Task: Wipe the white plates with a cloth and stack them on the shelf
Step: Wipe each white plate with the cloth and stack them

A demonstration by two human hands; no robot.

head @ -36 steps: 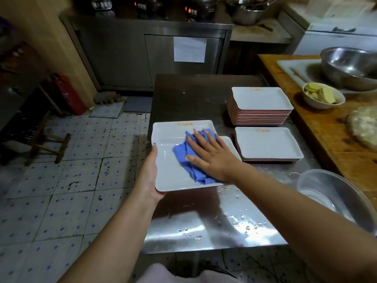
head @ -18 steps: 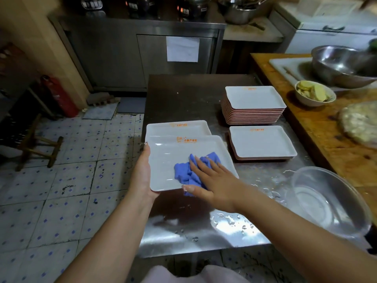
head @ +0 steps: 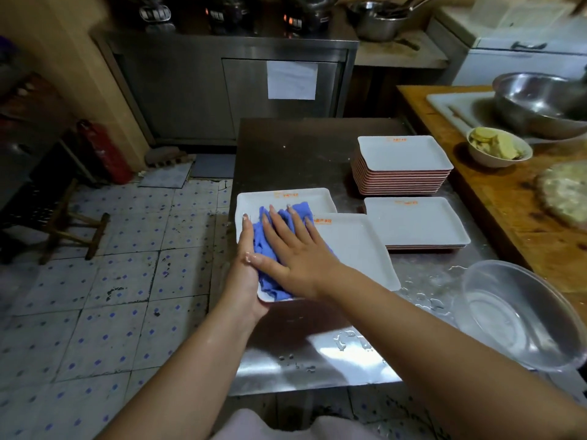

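Note:
A white rectangular plate [head: 355,255] lies at the near left of the steel table [head: 301,147], partly over a second white plate [head: 286,201] behind it. My left hand [head: 246,274] grips the near plate's left edge. My right hand [head: 295,249] lies flat with spread fingers, pressing a blue cloth [head: 263,242] onto the left part of the plates. A tall stack of white plates [head: 403,157] stands at the far right of the table. A short stack [head: 413,220] lies in front of it. No shelf is in view.
A clear plastic bowl [head: 521,315] holding water sits at the table's near right, among water drops. To the right, a wooden counter [head: 508,198] carries a small bowl of slices [head: 498,147] and a steel bowl [head: 540,103]. A wooden stool [head: 79,227] and a red extinguisher [head: 104,150] stand on the tiled floor at left.
My right hand has swept the blue cloth from the plate's near middle over to its left side, up against my left hand. My left hand still holds the plate's edge.

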